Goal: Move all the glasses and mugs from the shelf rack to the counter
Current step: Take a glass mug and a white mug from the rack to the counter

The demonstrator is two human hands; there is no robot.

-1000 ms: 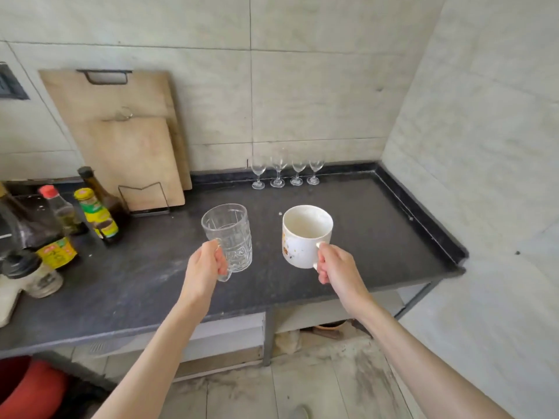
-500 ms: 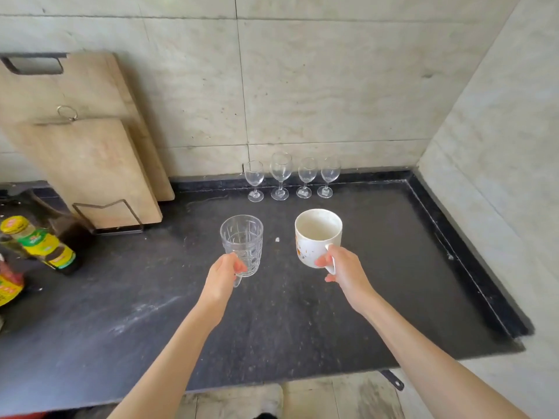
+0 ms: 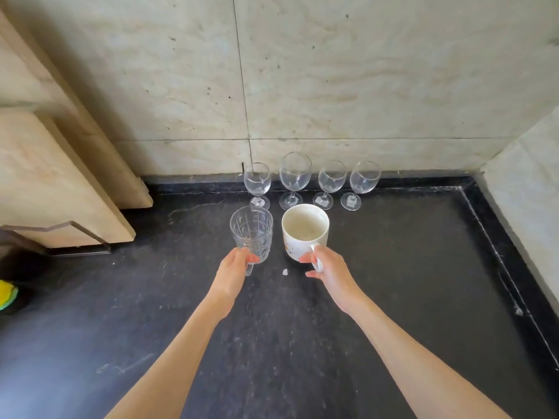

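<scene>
My left hand [image 3: 234, 272] grips the handle of a clear faceted glass mug [image 3: 251, 234], held upright over the dark counter [image 3: 393, 282]. My right hand [image 3: 328, 272] holds a white mug [image 3: 305, 229] by its handle, right beside the glass mug. Both mugs are just in front of a row of several wine glasses [image 3: 295, 179] standing along the back wall. I cannot tell whether the mugs touch the counter. The shelf rack is out of view.
Two wooden cutting boards [image 3: 60, 176] lean on the wall at the left in a wire stand [image 3: 75, 237]. A yellow-capped bottle [image 3: 7, 294] shows at the left edge. A raised rim [image 3: 499, 252] borders the counter at the right, against a tiled wall.
Both hands have carried the mugs forward over the counter, close to the row of wine glasses. The view has moved in and tilted down.
</scene>
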